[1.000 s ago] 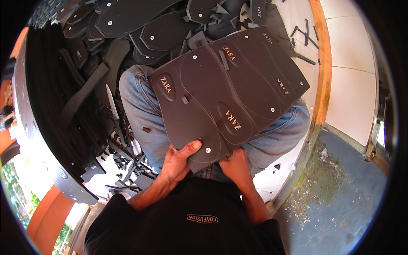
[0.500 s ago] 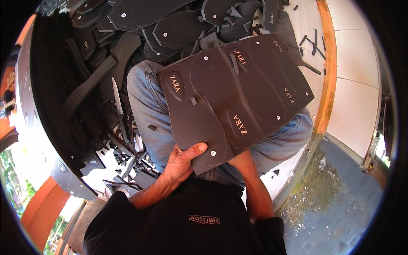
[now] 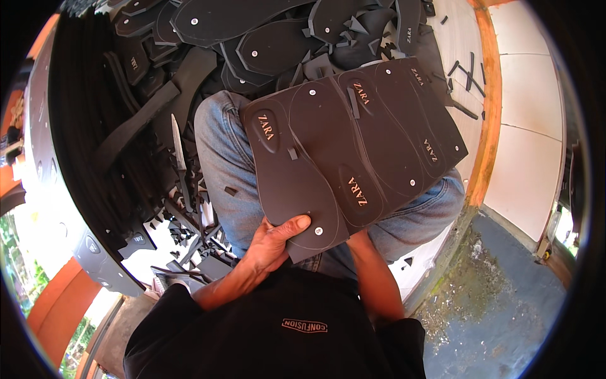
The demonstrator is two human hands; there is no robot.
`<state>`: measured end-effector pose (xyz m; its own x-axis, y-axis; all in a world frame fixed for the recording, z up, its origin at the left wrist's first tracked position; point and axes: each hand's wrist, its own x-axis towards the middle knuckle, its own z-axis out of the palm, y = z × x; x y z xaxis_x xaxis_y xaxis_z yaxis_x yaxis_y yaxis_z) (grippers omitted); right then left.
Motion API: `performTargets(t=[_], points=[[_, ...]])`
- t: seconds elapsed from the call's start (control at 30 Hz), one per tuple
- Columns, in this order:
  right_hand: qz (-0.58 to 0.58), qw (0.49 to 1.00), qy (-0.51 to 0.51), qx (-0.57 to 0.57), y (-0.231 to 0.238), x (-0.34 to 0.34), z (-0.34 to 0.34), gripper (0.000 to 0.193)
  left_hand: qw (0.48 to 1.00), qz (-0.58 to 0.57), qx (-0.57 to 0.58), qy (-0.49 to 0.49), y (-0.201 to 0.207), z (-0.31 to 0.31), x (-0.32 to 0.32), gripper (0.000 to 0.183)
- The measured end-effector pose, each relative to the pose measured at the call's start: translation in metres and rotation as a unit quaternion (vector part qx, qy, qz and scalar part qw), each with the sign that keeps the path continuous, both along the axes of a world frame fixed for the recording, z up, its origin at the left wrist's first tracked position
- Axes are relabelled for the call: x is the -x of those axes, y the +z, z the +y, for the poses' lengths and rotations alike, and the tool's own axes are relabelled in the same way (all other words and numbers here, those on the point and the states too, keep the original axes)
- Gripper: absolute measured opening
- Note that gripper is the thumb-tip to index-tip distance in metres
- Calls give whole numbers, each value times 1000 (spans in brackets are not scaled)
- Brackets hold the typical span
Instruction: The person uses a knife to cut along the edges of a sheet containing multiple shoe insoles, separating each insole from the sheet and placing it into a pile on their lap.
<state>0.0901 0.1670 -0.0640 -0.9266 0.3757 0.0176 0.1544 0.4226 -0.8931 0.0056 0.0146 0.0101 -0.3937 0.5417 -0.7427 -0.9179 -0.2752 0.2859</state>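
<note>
Left grip (image 3: 270, 243), mine: closed on the near left edge of the sheet, thumb flat on top, other fingers underneath.

Right grip (image 3: 358, 242), mine: under the sheet's near edge, fingers hidden; I cannot tell whether clenched or holding.

Sheet (image 3: 325, 158): one, dark brown-black, matt, roughly four-sided, set aslant across my lap. Face marked with thin, curving sole outlines, side by side; raised oval pads with coppery lettering; small white round stickers near the outline ends. A shallow seam runs down between outlines.

On the sheet: one small square offcut (image 3: 293, 153), left of middle; one narrow dark strip (image 3: 353, 103), toward the far edge.

Beneath: my blue jeans (image 3: 221, 142), knees spread; one dark scrap (image 3: 231, 191) on the left leg.

Left, beyond the knee: one pointed knife (image 3: 178, 148), blade bare, among black scraps.

Beyond the sheet: heap of dark sole-shaped pieces (image 3: 278, 47), some stickered.

Right: loose black strips (image 3: 469, 81) on a pale surface, beside an orange-brown wooden edge (image 3: 490, 136).
</note>
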Motion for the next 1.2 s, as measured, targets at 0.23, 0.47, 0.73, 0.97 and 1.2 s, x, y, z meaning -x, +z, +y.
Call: performTargets(t=[0.23,0.47,0.73,0.97,1.2], points=[[-4,998,-34,-59,0,23,-13,30,1000,-10,-12,-3,0,1,0,40],[-1,996,-56,-64,-1,43,-19,28,1000,-19,-20,14,3,9,-3,37],[2,995,-76,-61,-7,66,-18,26,998,-34,-46,15,8,26,-1,32],[0,995,-87,-44,-3,79,-10,25,998,-45,-29,16,10,27,-1,36],[-9,996,-88,-25,-6,102,-4,25,998,-39,-49,-9,16,9,2,41]])
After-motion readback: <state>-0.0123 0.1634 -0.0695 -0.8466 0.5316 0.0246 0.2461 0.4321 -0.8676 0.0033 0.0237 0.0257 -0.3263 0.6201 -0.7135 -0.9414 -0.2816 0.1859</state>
